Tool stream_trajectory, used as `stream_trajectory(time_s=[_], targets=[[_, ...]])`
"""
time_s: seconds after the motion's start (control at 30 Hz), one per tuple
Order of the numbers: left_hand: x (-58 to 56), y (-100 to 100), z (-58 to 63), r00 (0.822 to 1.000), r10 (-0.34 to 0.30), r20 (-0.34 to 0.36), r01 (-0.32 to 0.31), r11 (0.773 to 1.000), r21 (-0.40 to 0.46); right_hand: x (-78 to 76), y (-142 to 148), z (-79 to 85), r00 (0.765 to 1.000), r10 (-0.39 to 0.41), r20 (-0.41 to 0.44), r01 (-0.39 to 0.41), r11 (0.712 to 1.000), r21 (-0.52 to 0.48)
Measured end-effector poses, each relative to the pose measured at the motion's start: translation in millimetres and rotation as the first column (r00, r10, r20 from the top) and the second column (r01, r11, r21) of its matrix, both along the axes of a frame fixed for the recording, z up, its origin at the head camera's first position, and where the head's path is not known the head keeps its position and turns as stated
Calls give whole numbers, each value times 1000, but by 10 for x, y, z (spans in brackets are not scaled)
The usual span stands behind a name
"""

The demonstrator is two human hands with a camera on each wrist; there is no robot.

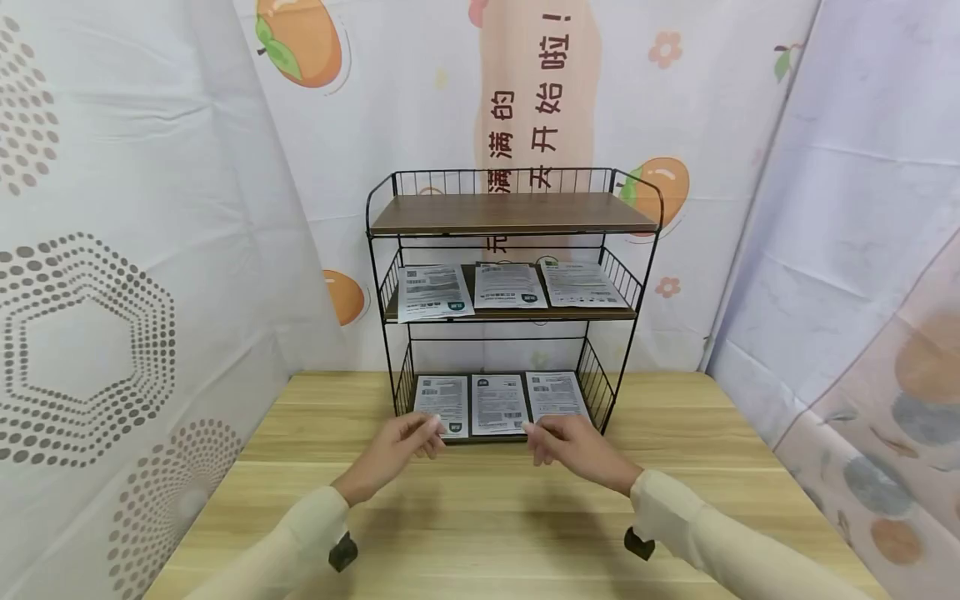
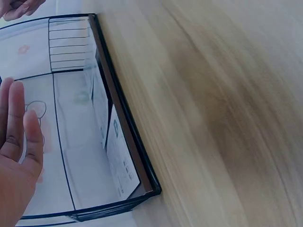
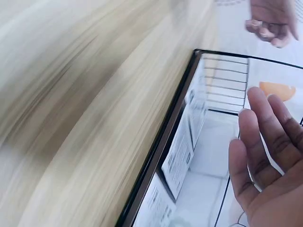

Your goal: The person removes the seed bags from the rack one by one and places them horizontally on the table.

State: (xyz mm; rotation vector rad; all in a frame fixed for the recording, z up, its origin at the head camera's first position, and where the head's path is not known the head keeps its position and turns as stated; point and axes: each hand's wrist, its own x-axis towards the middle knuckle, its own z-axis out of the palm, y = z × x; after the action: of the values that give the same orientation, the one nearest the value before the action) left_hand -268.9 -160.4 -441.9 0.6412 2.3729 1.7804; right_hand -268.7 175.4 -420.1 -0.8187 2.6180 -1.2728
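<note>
Both hands hover over the table in front of a black wire rack [image 1: 633, 312] and hold nothing. My left hand [image 1: 401, 450] is at the lower shelf's front left corner, its fingers loosely bent. Opposite it, my right hand [image 1: 573, 446] hangs near the front right corner in a similar pose. The wrist views show relaxed fingers [image 3: 259, 137] with nothing between them. Three flat white printed packets lie side by side on the bottom shelf: a left packet [image 1: 441, 398], a middle packet [image 1: 498, 404] and a right packet [image 1: 555, 393].
Three more printed packets [image 1: 510, 285] lie on the rack's middle shelf, the left one jutting past the front edge. The brown top shelf [image 1: 513, 213] sits above them. Patterned curtains [image 1: 142, 208] enclose the wooden table [image 1: 480, 517] at the back and sides.
</note>
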Motion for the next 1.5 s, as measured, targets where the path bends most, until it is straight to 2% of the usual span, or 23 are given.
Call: stream_trajectory(time_s=[0.13, 0.23, 0.47, 0.57, 0.77, 1.0, 1.27, 1.5], targets=[[-34, -7, 66, 999, 31, 44, -35, 996, 86, -57, -95, 80, 982, -11, 186, 40, 987, -153], [-57, -9, 124, 997, 45, 60, -54, 987, 153, -97, -161, 134, 962, -12, 274, 79, 969, -235], [-115, 16, 230, 988, 83, 127, -115, 956, 270, -194, -278, 188, 934, 14, 357, 114, 935, -336], [-146, 27, 278, 985, 121, 125, -153, 942, 298, -247, -331, 204, 925, 29, 379, 119, 924, -363], [-207, 34, 401, 974, 201, 106, -225, 913, 341, -346, -457, 277, 919, 34, 392, 136, 908, -397], [-294, -3, 547, 968, 240, 70, -249, 895, 371, -408, -634, 392, 926, 74, 371, 96, 903, -419], [-378, -1, 686, 955, 289, 71, -292, 859, 420, -456, -817, 547, 936, 100, 338, 68, 890, -451], [-439, 22, 745, 952, 304, 35, -288, 853, 435, -535, -914, 685, 941, 99, 324, 66, 884, -462]])
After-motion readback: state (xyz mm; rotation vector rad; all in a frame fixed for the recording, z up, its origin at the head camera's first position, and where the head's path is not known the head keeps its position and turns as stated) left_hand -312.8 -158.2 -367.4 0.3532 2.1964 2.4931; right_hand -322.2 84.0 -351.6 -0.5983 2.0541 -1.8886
